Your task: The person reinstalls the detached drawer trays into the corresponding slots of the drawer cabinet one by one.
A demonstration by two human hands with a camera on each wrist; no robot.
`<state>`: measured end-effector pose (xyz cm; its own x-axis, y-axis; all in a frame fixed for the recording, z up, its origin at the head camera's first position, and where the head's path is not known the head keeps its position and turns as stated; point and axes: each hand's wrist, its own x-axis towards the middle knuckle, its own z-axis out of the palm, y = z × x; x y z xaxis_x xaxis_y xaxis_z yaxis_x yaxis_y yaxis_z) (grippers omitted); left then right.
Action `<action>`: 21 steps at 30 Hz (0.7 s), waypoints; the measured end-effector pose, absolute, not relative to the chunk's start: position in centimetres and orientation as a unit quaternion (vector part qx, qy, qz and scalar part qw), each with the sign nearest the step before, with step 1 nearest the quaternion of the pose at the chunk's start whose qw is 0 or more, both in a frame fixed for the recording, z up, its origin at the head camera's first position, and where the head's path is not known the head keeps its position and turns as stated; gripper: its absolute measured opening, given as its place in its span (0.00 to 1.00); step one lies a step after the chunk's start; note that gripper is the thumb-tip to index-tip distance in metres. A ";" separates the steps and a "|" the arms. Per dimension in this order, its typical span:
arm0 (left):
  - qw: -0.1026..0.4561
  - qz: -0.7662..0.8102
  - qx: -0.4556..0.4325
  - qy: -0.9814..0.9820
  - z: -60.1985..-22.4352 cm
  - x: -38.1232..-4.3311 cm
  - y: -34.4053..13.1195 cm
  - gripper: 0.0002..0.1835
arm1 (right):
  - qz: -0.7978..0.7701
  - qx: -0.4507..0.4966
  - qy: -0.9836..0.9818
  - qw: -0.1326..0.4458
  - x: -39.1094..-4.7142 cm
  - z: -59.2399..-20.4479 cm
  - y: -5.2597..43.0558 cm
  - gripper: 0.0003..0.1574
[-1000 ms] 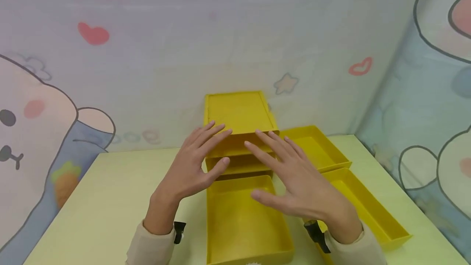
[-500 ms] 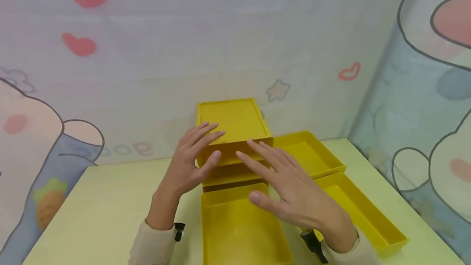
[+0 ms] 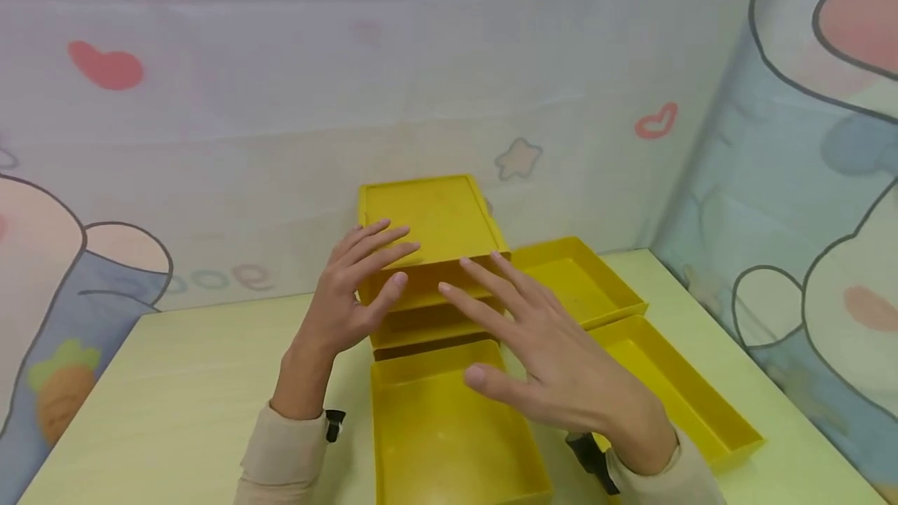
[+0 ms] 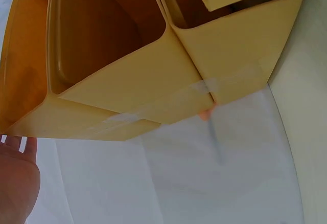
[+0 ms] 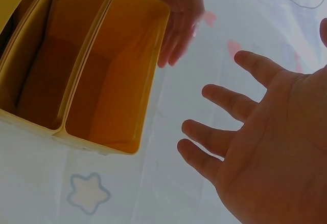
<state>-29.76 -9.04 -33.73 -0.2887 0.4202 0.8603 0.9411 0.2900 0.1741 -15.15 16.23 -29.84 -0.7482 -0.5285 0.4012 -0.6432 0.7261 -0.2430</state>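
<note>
A yellow drawer cabinet (image 3: pixel 431 217) stands against the back of the table, its front openings facing me. From its bottom level a yellow drawer (image 3: pixel 456 427) extends toward me; whether it is still inside the cabinet is hard to see. My left hand (image 3: pixel 347 294) hovers in front of the cabinet's left side, fingers straight and spread. On the other side my right hand (image 3: pixel 554 349) is held over the drawer's right edge, fingers spread and palm facing inward. Neither hand holds anything. In the right wrist view the right hand (image 5: pixel 281 142) is apart from the cabinet (image 5: pixel 117 70).
To the right of the cabinet lie two loose yellow drawers, one farther back (image 3: pixel 575 279) and one nearer (image 3: pixel 673 388). All stand on a pale table (image 3: pixel 210 388). Printed cloth walls (image 3: pixel 281 100) rise behind and at the right.
The head view has turned slightly, so the scene sits farther left. Both hands keep spread fingers and nearly the same pose; the drawers stay in place.
</note>
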 end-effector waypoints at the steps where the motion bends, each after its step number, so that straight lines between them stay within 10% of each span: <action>1: 0.357 -0.365 -0.473 -0.718 -33.8 -29.9 -9.0 0.21 | 0.185 0.319 -0.917 0.153 -15.1 -29.8 16.2 0.42; 21: 0.312 -0.431 -0.464 -0.708 -34.2 -31.0 -8.8 0.14 | 0.193 0.348 -0.911 0.102 -14.7 -30.1 15.6 0.43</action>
